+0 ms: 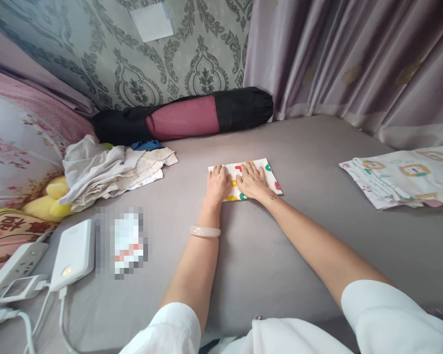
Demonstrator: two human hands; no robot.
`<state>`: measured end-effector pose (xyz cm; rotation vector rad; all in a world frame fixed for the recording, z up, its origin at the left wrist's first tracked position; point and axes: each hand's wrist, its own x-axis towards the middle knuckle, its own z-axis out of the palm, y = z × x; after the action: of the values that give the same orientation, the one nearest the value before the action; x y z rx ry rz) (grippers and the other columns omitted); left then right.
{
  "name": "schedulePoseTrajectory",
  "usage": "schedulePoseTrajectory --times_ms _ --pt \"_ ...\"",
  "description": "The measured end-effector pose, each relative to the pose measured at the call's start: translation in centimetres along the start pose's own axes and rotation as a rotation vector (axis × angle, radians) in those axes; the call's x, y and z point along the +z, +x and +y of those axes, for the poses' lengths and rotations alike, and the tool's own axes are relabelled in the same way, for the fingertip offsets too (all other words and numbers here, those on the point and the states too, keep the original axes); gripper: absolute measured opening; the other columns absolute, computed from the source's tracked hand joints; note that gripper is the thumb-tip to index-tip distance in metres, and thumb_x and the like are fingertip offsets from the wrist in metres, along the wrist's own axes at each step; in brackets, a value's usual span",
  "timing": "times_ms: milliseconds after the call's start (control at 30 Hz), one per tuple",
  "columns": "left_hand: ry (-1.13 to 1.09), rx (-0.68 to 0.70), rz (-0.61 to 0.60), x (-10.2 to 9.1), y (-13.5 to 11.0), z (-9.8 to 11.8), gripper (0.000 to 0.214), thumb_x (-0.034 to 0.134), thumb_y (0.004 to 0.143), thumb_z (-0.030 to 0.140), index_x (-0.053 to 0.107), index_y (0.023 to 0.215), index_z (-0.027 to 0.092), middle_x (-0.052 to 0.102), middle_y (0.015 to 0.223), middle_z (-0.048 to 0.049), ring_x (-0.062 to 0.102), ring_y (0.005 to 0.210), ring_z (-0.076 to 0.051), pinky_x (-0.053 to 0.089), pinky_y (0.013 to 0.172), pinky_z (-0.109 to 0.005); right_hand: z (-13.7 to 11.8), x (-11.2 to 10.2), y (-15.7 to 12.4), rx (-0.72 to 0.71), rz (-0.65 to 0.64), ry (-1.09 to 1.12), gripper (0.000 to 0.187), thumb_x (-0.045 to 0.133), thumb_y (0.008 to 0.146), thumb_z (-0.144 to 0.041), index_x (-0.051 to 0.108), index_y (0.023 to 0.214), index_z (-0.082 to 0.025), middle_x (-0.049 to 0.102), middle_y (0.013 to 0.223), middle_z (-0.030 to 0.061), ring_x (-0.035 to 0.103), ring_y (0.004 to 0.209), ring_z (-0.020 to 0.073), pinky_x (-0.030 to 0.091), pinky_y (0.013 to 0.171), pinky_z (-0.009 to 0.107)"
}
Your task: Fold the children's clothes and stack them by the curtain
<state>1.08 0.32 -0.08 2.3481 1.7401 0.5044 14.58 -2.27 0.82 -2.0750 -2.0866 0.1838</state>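
A folded white cloth (233, 183) with red, yellow and green shapes lies flat on the grey bed sheet (280, 255). My left hand (217, 183) rests on the cloth's left end, palm down with fingers stretched out. Toward the cloth's right half, my right hand (253, 181) presses flat with its fingers spread. Both palms hide part of the printed pattern. Neither hand grips anything.
Rumpled pale cloths (118, 164) lie at the left, and a stack of folded printed cloths (409, 174) at the right. A white power bank (74, 253), cables and a power strip (15, 273) occupy the lower left. A black-and-pink rolled bag (184, 115) lies along the wall.
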Motion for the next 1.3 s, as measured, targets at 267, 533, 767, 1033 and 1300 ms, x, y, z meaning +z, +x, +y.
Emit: schedulePoseTrajectory --times_ms 267,533,767,1033,1300 --pt "0.031 0.016 0.035 -0.3 -0.1 -0.1 0.044 0.035 0.098 0.025 0.045 0.139 0.014 0.040 0.156 -0.0143 0.031 0.147 -0.026 0.025 0.121 -0.046 1.2 -0.5 1.1 0.039 -0.009 0.006 0.059 0.022 0.100 -0.036 0.034 0.151 -0.007 0.025 0.162 0.0163 0.018 0.150 0.0273 0.011 0.121 0.053" --pt "0.093 -0.036 0.008 0.3 0.4 -0.3 0.045 0.032 0.101 0.032 0.046 0.139 0.014 0.041 0.155 -0.0140 0.034 0.145 -0.025 0.023 0.121 -0.042 2.0 0.2 1.3 0.056 0.032 -0.051 0.059 0.024 0.101 -0.036 0.036 0.149 -0.003 0.031 0.158 0.0204 0.023 0.147 0.0309 0.015 0.118 0.052" --pt "0.085 -0.059 -0.034 -1.7 1.6 -0.3 0.034 0.031 0.099 0.022 0.063 0.113 0.022 0.066 0.126 -0.0088 0.060 0.117 -0.023 0.043 0.100 -0.037 3.7 -2.6 4.0 -0.029 -0.013 -0.043 0.039 0.033 0.093 -0.009 0.067 0.112 -0.013 0.064 0.124 0.0170 0.057 0.117 0.0275 0.031 0.108 0.045" --pt "0.107 -0.131 -0.341 -4.8 7.4 -1.1 0.031 0.058 0.083 0.019 0.069 0.112 0.023 0.069 0.122 -0.0089 0.064 0.112 -0.025 0.050 0.088 -0.031 5.7 -5.5 8.7 0.066 -0.343 -0.003 0.039 0.063 0.084 -0.020 0.064 0.123 -0.022 0.060 0.134 0.0098 0.057 0.120 0.0262 0.047 0.094 0.035" --pt "0.255 -0.108 -0.607 -6.3 10.0 -0.6 0.057 0.067 0.071 0.022 0.064 0.128 0.021 0.067 0.128 -0.0111 0.068 0.105 -0.027 0.053 0.086 -0.030 4.6 -7.5 9.8 0.077 -0.548 -0.075 0.042 0.072 0.078 -0.022 0.065 0.119 -0.018 0.069 0.116 0.0100 0.068 0.091 0.0240 0.053 0.069 0.031"
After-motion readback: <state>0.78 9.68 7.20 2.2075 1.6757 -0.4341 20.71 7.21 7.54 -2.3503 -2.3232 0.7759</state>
